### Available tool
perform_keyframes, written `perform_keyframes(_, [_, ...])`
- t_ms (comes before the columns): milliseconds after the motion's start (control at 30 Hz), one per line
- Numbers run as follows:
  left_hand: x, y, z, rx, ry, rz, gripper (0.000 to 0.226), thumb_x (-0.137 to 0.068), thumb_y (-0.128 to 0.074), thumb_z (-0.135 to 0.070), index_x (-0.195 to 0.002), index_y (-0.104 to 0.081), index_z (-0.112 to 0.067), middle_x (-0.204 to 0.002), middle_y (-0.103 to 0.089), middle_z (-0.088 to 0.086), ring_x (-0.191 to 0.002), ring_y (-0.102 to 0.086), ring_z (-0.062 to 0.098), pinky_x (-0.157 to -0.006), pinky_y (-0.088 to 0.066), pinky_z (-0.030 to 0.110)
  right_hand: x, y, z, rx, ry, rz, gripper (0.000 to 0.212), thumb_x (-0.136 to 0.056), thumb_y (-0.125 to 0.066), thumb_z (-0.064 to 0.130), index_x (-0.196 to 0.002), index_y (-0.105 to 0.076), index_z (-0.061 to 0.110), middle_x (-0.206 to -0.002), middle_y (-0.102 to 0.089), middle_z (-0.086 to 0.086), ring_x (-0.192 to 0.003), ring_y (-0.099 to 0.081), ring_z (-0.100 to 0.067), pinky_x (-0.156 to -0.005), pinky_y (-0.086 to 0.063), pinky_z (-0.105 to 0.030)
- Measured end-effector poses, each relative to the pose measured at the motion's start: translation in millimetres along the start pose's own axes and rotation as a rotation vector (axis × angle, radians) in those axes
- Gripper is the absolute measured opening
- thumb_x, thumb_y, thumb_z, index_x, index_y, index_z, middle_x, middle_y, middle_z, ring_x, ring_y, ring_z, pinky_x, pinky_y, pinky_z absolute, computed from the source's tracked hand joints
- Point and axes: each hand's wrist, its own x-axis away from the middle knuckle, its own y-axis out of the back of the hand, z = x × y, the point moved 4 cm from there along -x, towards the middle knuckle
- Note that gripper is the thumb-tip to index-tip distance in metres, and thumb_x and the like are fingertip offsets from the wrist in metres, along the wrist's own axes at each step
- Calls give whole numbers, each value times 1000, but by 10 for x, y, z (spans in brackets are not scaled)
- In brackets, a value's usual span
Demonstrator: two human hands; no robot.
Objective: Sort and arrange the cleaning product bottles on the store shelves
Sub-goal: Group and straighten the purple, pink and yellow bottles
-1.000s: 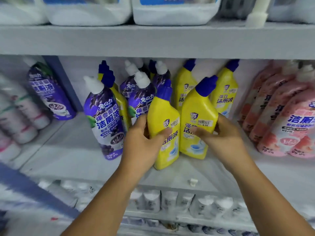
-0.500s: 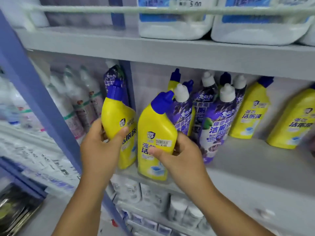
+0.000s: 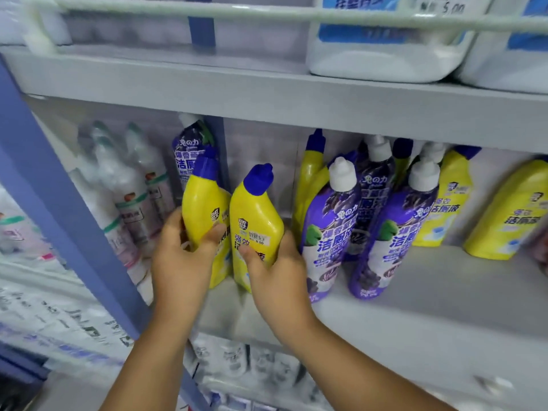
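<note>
Head view: left hand [image 3: 181, 262] grips one yellow plastic blue-capped bottle [image 3: 204, 215]; right hand [image 3: 278, 271] grips its twin [image 3: 255, 223] just beside, both over the grey shelf [image 3: 430, 280] edge, seemingly to seat them together left of the purple white-capped bottles [image 3: 329, 232] beside the right hand.

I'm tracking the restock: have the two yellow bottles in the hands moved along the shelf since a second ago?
Yes. The two yellow bottles were to the right of the purple bottles; now they sit to their left, near the blue upright.
</note>
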Motion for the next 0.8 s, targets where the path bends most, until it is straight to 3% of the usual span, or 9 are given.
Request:
perform_keyframes(133, [343, 110, -68, 97, -129, -154, 52, -85, -79, -42, -129, -57, -27, -130, -64, 2, -120, -63, 14, -106, -50, 38, 239, 165, 4, -126, 13, 266, 54, -86, -76, 24, -129, -48, 41, -128, -63, 19, -116, -59, 7, -98, -45, -15])
perform_keyframes(200, [663, 82, -200, 165, -277, -180, 42, -89, -72, -34, -127, -58, -24, -130, -61, 13, -121, -61, 26, -105, -48, 39, 445, 377, -9, -92, 26, 381, 61, -85, -73, 36, -132, -38, 54, -140, -49, 26, -128, -46, 13, -106, -35, -10])
perform_keyframes(267, [941, -79, -364, 293, -344, -122, 34, -90, -70, -26, -121, -57, -24, -125, -62, 19, -114, -63, 33, -98, -51, 39, 566, 686, -25, -111, 20, 391, 60, -77, -69, 53, -131, -41, 55, -141, -48, 27, -130, -45, 12, -110, -36, -14])
perform_keyframes(400, [1316, -683, -737, 459, -254, 134, 33, -83, -71, -32, -114, -61, -35, -114, -72, 4, -100, -71, 23, -86, -56, 24, 456, 1514, -110, -270, -28, 239, 47, -79, -74, 40, -123, -60, 30, -122, -69, 14, -115, -65, -5, -99, -53, -27])
perform_keyframes(500, [1573, -1257, -936, 465, -180, 294, 31, -78, -72, -37, -107, -66, -44, -114, -73, 0, -103, -71, 19, -85, -55, 22, 201, 2256, -248, -269, -6, 39, 35, -84, -74, 19, -117, -64, 20, -110, -75, 8, -103, -71, -8, -87, -54, -21])
perform_keyframes(600, [1793, -1917, -1143, 422, -160, 402, 35, -79, -76, -34, -112, -65, -35, -115, -72, -5, -108, -69, 13, -90, -54, 23, -143, 2966, -560, -209, -35, -111, 31, -89, -75, 7, -114, -62, 19, -103, -74, 8, -94, -70, -1, -78, -52, -13])
perform_keyframes(700, [1843, -2661, -1394, 360, -225, 475, 38, -85, -79, -19, -117, -60, -23, -113, -71, -18, -108, -66, -1, -91, -51, 16, -600, 3585, -831, -57, -12, -238, 36, -90, -76, 20, -121, -59, 18, -117, -66, 2, -98, -67, -6, -75, -49, -10])
perform_keyframes(767, [1730, -3148, -1511, 250, -293, 450, 35, -88, -78, -11, -116, -58, -19, -104, -69, -24, -97, -63, -7, -84, -46, 11, -984, 3912, -1024, 78, 13, -317, 47, -87, -78, 32, -127, -57, 16, -122, -62, -3, -103, -64, -18, -82, -52, -22])
perform_keyframes(800, [1643, -3359, -1549, 159, -306, 396, 38, -87, -78, -15, -120, -59, -14, -109, -67, -17, -99, -62, 0, -85, -44, 14, -1177, 4033, -1114, 144, 48, -363, 52, -84, -78, 40, -126, -56, 18, -120, -62, -4, -102, -65, -23, -86, -54, -33])
